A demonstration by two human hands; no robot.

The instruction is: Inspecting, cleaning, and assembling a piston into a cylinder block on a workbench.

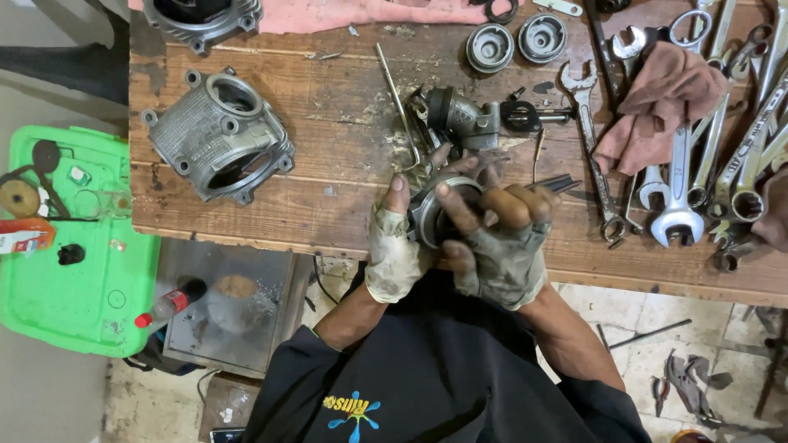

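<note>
1. Grimy fingerless gloves cover both hands; the left hand (394, 246) and the right hand (501, 246) meet at the near edge of the counter (328, 205), fingers curled and pressed around a round metal part (427, 215) held between them.
2. Bare fingers (460, 215) of the right hand lie across the face of the part — the left thumb stands up along its left rim.
3. Just beyond the hands sits a dark elbow-shaped fitting (464, 119) with a thin steel rod (398, 102) leaning beside it.
4. Further left on the worn wooden planks lies a grey finned cylinder block (217, 135), well apart from the hands.
5. To the right, a row of spanners (681, 180) is spread out, with a brownish rag (661, 102) draped over some of them.
6. At the far edge rest two round metal cups (515, 43).
7. Off the counter to the left, a green plastic tray (74, 287) holds small odds and ends.
</note>
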